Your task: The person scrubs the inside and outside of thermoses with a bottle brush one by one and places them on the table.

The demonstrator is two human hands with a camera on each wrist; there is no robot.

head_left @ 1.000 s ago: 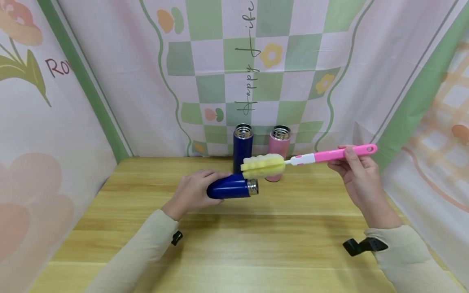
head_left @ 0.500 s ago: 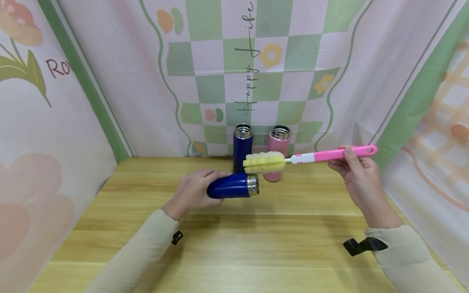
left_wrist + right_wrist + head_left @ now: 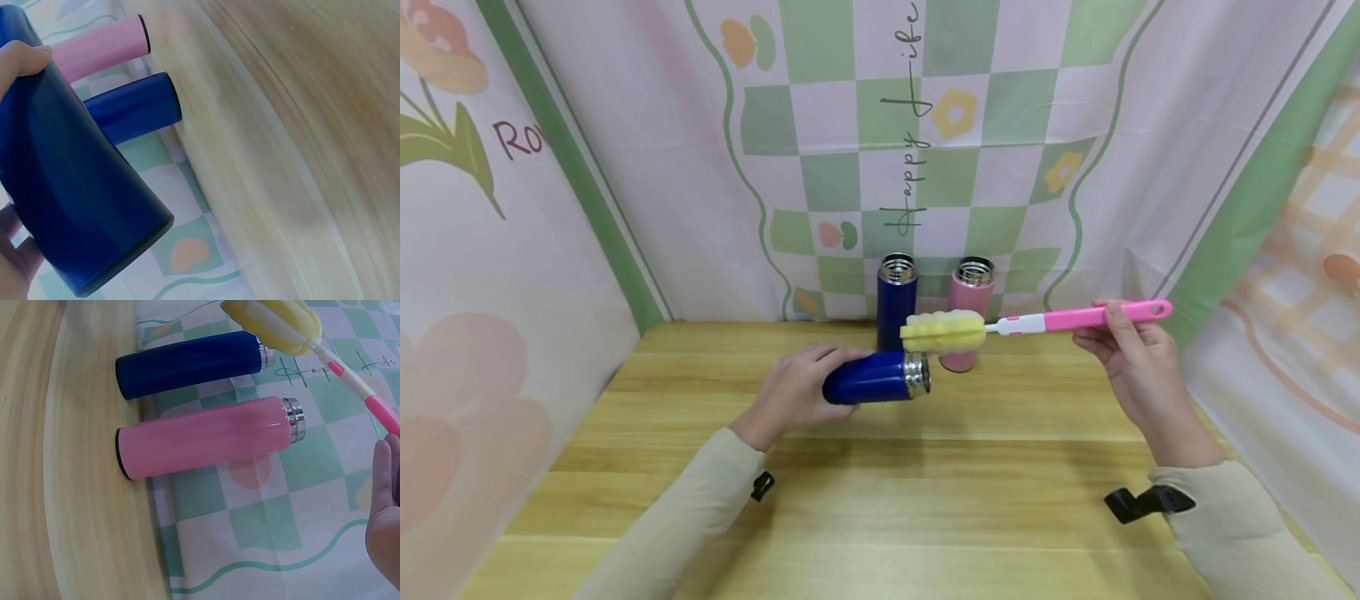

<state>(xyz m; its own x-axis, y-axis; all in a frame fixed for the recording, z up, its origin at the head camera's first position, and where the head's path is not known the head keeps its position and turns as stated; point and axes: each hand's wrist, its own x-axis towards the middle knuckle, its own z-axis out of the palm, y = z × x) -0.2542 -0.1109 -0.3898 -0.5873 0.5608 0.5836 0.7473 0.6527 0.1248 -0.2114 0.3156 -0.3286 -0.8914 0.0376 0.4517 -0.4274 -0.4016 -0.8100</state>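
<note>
To the left of the pink bottle (image 3: 972,297) and nearer the person, the left sleeve (image 3: 681,508) leads up to the left hand (image 3: 796,385), whose thumb and fingers are curled round the base half of the held bottle (image 3: 868,378). That bottle, dark blue, lies on its side in the air, its steel neck pointing right, toward the space in front of the pink bottle. Just left of the pink bottle, the blue bottle (image 3: 895,304) stands upright on the table (image 3: 962,500), the two apart, both with their steel necks bare. The brush (image 3: 1033,323) crosses in front of the pink bottle — its yellow sponge hides part of that bottle and sits close by the held bottle's neck; whether they touch, I cannot tell. Its white and pink handle runs off to the right of the pink bottle, where the right hand (image 3: 1138,371) pinches it near the end between thumb and fingers. Behind the pink bottle hangs a green-and-white checked cloth (image 3: 917,125).
</note>
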